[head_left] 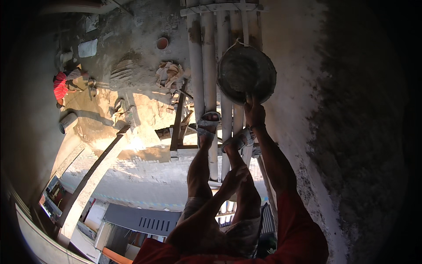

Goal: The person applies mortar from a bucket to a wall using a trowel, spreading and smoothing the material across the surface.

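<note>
Black bucket [271, 72], grey mix [239, 72] inside

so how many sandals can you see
2: your left sandal and your right sandal, both on the poles; any on the far worker are too small to make out.

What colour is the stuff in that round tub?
The stuff is dark grey, best seen in the head view.

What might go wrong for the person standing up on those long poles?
The round, dark bucket of wet-looking grey mix might tip if the right hand at its near rim pushes hard.

A foot in a grey strapped sandal might slip on the long, pale, round poles, with sandy ground lying below.
</note>
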A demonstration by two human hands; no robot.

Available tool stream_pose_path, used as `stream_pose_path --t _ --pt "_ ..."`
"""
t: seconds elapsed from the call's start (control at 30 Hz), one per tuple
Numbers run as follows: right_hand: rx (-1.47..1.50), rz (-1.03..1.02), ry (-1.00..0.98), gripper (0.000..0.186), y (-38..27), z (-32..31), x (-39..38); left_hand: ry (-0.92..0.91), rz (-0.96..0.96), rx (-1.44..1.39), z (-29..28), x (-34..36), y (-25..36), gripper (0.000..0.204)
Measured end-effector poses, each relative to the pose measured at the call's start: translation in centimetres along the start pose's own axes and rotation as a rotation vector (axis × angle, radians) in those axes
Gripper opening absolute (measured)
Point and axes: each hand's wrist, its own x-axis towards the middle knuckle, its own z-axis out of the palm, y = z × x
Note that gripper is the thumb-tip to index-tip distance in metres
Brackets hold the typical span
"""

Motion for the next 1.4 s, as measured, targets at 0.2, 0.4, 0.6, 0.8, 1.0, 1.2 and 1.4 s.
stream_pose_path --t 0.2,0.4,0.6,0.8,1.0,1.2,1.4 --pt "0.029 -0.073 -0.029 0.041 2.6 -3.1 0.5 -0.014 -0.007 0.027 0.5 0.4 0.7 0.049" --pt "0.075 -0.106 0.011 0.033 -0.6 -13.0 -3.8 0.036 0.095 0.037 -0.7 1.8 0.8 0.041" --pt "0.058 -0.146 -0.001 0.043 -8.8 -34.0 -9.1 -0.028 0.232 0.131 -2.2 4.8 -1.4 0.051" --pt "-0.193 -0.097 0.170 0.047 -20.1 -54.5 -13.6 -0.132 0.269 0.221 1.5 5.8 0.0 0.033" --pt "-0.123 -0.651 0.200 0.035 -31.9 -67.8 -16.0 -0.184 0.332 0.263 4.0 3.2 4.2 0.025" --pt "0.564 -0.616 -0.082 0.044 -31.4 -72.1 -14.9 -0.223 0.200 0.301 3.0 2.3 6.3 0.030" --pt "0.180 -0.114 0.801 0.038 -24.4 -83.6 -19.2 -0.030 0.230 0.274 1.6 1.0 7.8 0.026"
